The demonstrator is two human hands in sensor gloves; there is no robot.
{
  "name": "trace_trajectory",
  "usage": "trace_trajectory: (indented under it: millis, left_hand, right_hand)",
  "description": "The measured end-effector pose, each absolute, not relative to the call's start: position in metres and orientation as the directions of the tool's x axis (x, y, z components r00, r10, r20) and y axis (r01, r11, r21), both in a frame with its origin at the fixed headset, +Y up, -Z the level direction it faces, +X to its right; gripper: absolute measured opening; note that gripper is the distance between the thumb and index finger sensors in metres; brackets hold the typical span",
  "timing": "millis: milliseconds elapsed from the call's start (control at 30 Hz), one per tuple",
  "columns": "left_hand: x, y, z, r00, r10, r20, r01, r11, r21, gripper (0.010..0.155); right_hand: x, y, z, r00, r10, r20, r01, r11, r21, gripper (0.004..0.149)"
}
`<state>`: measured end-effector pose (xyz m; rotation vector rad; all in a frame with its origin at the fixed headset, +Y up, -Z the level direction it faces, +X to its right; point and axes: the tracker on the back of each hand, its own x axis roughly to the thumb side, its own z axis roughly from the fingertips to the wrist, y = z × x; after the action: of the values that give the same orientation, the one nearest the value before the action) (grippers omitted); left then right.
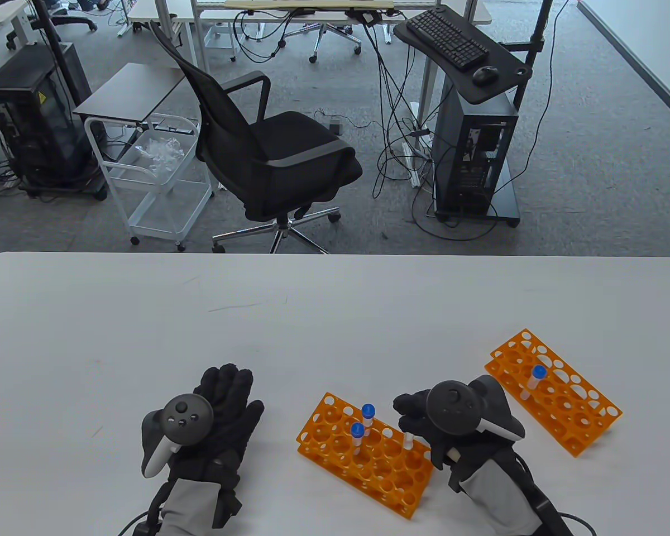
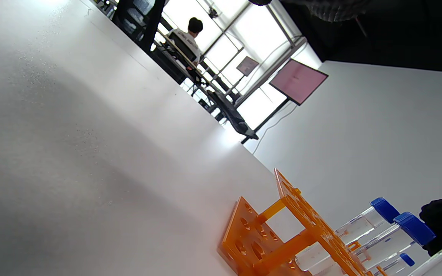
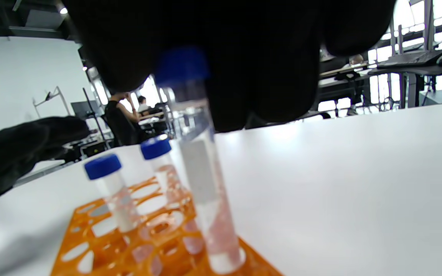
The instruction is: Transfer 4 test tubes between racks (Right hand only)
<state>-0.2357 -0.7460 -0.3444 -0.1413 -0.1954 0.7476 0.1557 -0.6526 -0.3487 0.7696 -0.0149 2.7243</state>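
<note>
Two orange racks lie on the white table. The near rack (image 1: 363, 455) holds two blue-capped tubes (image 1: 367, 416) (image 1: 357, 436) upright. My right hand (image 1: 419, 419) grips a third tube (image 1: 408, 440) by its capped top, its lower end in a hole at this rack's right side. In the right wrist view the held tube (image 3: 202, 168) stands upright under my fingers (image 3: 244, 57), beside the two standing tubes (image 3: 109, 191) (image 3: 159, 168). The far rack (image 1: 553, 391) at the right holds one tube (image 1: 535, 379). My left hand (image 1: 223, 407) rests flat on the table, empty.
The table's far edge (image 1: 335, 254) has an office chair (image 1: 268, 151) and a white cart (image 1: 156, 178) beyond it. The left wrist view shows the near rack's end (image 2: 282, 237) and bare table surface (image 2: 90, 153).
</note>
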Motion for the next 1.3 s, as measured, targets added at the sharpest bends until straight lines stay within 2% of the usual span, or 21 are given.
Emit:
trace_trajectory:
  millis: [400,767,1300]
  left_hand:
    - [-0.236,-0.746,-0.344,0.717,0.686,0.124,-0.660,0.725,-0.196,0.067]
    - [-0.235,-0.746,-0.344,0.718,0.685,0.124,-0.659,0.726,-0.197,0.067]
    - [-0.235,-0.746,-0.344,0.718,0.685,0.124,-0.659,0.726,-0.197,0.067]
  right_hand:
    - [0.175,-0.634,-0.347,-0.800,0.328,0.502,-0.394,-0.919,-0.029,0.046]
    - [0.210,-0.618,-0.349,-0.821,0.368,0.437,-0.463,-0.877,-0.129,0.046]
    - [0.261,-0.607,-0.350,-0.866,0.388,0.316,-0.473,-0.841,-0.262,0.046]
